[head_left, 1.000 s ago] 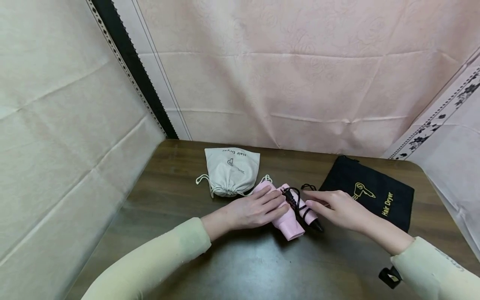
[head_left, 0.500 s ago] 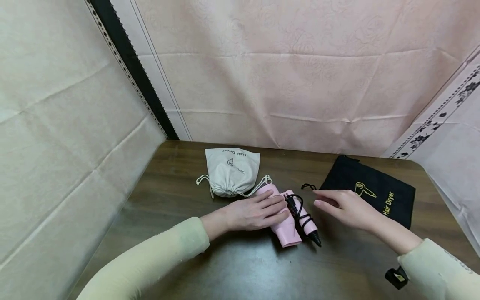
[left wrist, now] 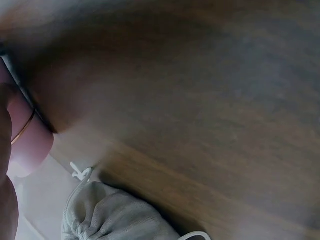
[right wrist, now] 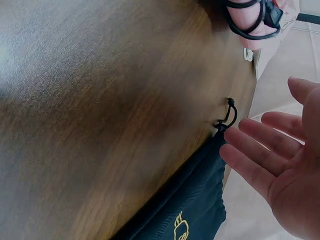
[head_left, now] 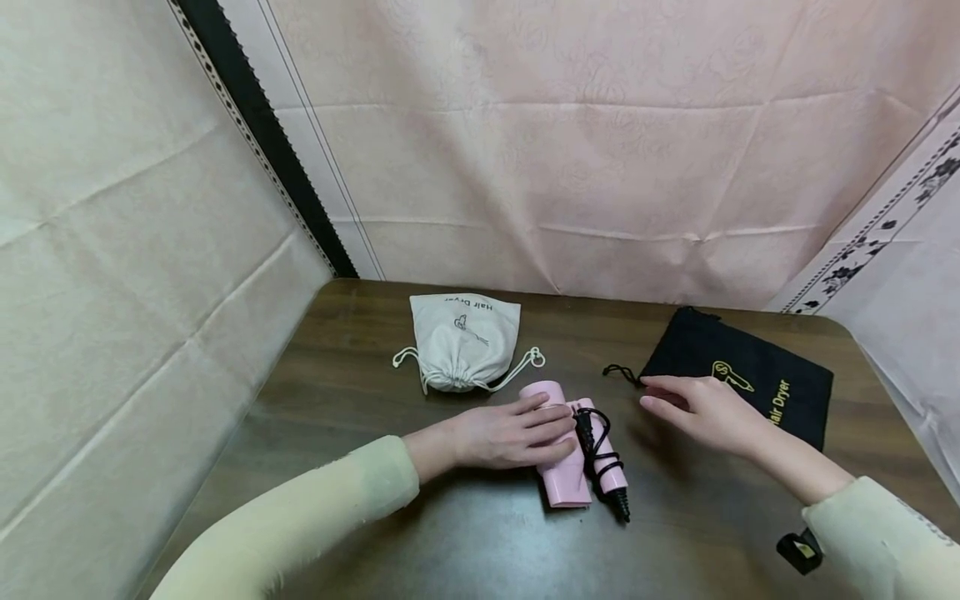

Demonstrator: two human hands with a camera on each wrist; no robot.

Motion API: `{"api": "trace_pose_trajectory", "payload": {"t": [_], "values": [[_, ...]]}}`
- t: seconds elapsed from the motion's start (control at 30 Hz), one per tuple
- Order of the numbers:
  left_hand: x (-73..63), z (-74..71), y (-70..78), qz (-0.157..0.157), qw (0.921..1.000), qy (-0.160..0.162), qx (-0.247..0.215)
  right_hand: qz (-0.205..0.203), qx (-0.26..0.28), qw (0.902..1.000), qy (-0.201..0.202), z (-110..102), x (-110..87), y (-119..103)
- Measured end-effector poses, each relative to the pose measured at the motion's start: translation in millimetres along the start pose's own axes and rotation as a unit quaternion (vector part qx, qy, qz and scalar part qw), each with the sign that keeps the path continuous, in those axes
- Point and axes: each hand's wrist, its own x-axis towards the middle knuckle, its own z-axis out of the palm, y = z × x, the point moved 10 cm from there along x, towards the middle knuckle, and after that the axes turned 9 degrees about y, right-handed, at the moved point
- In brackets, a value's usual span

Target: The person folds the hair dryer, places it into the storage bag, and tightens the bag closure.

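A pink folding hair dryer (head_left: 564, 487), its handle (head_left: 613, 477) wrapped in black cord, lies on the table in the head view. My left hand (head_left: 510, 432) grips its barrel, with the fingers bent across the top; the thumb is hidden in that view. Part of the pink dryer (left wrist: 30, 135) shows at the left edge of the left wrist view. My right hand (head_left: 708, 412) is spread by the drawstring corner of a black pouch (head_left: 798, 392) and holds nothing. In the right wrist view its fingers look straight, close to the black drawstring (right wrist: 231, 115).
A white drawstring pouch (head_left: 465, 346) with printed lettering lies behind the dryer, its white cords loose on the wood. The brown table (head_left: 345, 367) has curtain-like cloth (head_left: 600, 183) around its back and sides.
My left hand has turned the hair dryer, its barrel now pointing more straight toward me. My right hand has moved away from the dryer, rightward to the black pouch.
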Motion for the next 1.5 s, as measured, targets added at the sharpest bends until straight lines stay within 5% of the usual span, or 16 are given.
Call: {"api": "trace_pose_trajectory", "payload": {"t": [0.5, 0.87, 1.2, 1.5], "values": [[-8.2, -1.8, -7.8, -0.029, 0.9991, -0.024, -0.021, 0.002, -0.028, 0.9996, -0.001, -4.7, 2.6, 12.7], [-32.0, -28.7, -40.7, -0.138, 0.9882, -0.054, -0.038, -0.008, -0.061, 0.9981, 0.001, -16.7, 7.6, 16.7], [-55.6, -45.7, -69.7, -0.286, 0.9478, -0.03, -0.138, -0.012, -0.121, 0.9925, -0.003, -19.9, 15.5, 19.7], [-67.9, -52.1, -79.5, -0.397, 0.8935, -0.033, -0.207, 0.001, -0.168, 0.9856, -0.024, -14.9, 23.6, 34.8]]}}
